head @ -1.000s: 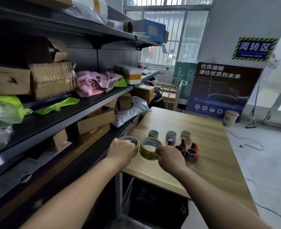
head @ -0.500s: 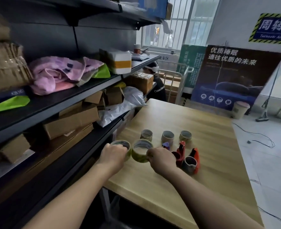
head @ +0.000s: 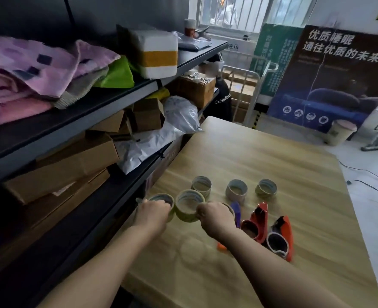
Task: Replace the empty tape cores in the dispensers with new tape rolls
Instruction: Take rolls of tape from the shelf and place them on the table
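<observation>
L hand: fingers curled round tape roll. R hand: fingers pinching rim of adjacent roll, beside red dispensers.

This is a warehouse packing and stock area. Dark metal shelving along the left is crammed with cardboard boxes, white plastic mailer bags, folded pink blankets and a wrapped white parcel with an orange band. Beside it, a bare wooden tabletop serves as a packing station, carrying packing-tape rolls and red handheld tape dispensers, while a large printed display board leans against the far wall on a plain hard floor.
</observation>
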Demonstrator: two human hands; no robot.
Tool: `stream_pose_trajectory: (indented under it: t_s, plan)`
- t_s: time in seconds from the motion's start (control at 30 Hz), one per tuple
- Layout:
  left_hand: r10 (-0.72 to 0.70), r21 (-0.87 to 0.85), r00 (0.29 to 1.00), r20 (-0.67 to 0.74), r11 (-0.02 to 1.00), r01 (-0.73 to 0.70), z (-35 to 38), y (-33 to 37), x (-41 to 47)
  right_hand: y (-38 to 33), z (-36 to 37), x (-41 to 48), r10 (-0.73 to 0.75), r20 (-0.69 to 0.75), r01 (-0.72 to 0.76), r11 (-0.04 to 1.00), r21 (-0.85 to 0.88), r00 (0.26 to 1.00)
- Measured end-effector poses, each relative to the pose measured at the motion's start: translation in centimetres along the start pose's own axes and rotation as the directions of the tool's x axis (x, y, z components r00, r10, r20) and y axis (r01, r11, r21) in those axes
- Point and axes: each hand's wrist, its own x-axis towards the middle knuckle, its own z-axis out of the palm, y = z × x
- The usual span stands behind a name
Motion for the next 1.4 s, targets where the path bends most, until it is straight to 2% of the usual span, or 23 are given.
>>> stream_pose_trajectory:
  t_s: [0.47, 0.73, 0.9, 1.0, 1.13, 1.3, 1.4]
  plan:
    - [-0.061, -0.051, 0.991, 0.123, 0.996, 0.068, 6.1, 0.4, 6.2, 4.1, 6.4, 6.8, -0.021, 0.228, 0.026, 0.999, -0.021, 0.974]
    - [-0.041, -0.037, 0.956, 0.289, 0.998, 0.054, 8.4, 0.5, 7.2, 5.1, 8.2, 7.1, -0.024, 0.357, 0.043, 0.998, -0.045, 0.934]
    - [-0.028, -0.047, 0.934, 0.357, 0.998, 0.048, 8.8, 0.7, 7.4, 5.9, 8.5, 6.9, -0.084, 0.398, 0.138, 0.984, -0.109, 0.913]
    - [-0.058, -0.052, 0.929, 0.365, 0.995, 0.083, 8.7, 0.8, 7.5, 6.2, 8.8, 6.7, -0.064, 0.385, 0.091, 0.994, -0.053, 0.921]
    - [-0.109, -0.064, 0.965, 0.240, 0.990, 0.127, 7.8, 1.1, 7.9, 7.1, 8.4, 6.2, -0.058, 0.298, 0.047, 0.998, 0.045, 0.953]
    - [0.051, -0.177, 0.986, 0.158, 0.984, -0.022, 6.5, 3.7, 8.3, 9.0, 7.1, 4.8, -0.008, 0.123, 0.002, 0.999, 0.046, 0.992]
    - [0.130, -0.173, 0.980, 0.147, 0.979, -0.104, 5.9, 6.1, 8.4, 10.4, 6.3, 3.2, 0.039, 0.046, -0.039, 0.999, 0.001, 0.998]
